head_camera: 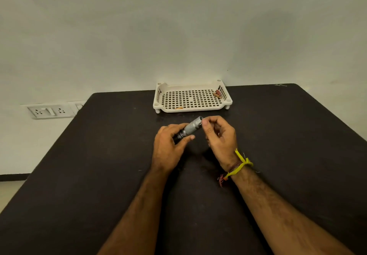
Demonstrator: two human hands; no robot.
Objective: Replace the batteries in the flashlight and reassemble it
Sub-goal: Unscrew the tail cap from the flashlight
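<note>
A small grey metal flashlight (191,128) with a knurled body is held just above the black table (99,175), tilted up to the right. My left hand (168,147) grips its lower, darker end. My right hand (220,135) pinches the upper end with thumb and fingertips; whether a cap is under those fingers is hidden. A white perforated tray (190,109) stands behind the hands. In it lie red-brown batteries (217,94) at the right wall and one more battery (178,108) at the front rim.
The table's back edge meets a pale wall. A wall socket plate (49,111) sits low on the left, beside the table's left edge. Yellow and red threads (239,165) are tied around my right wrist.
</note>
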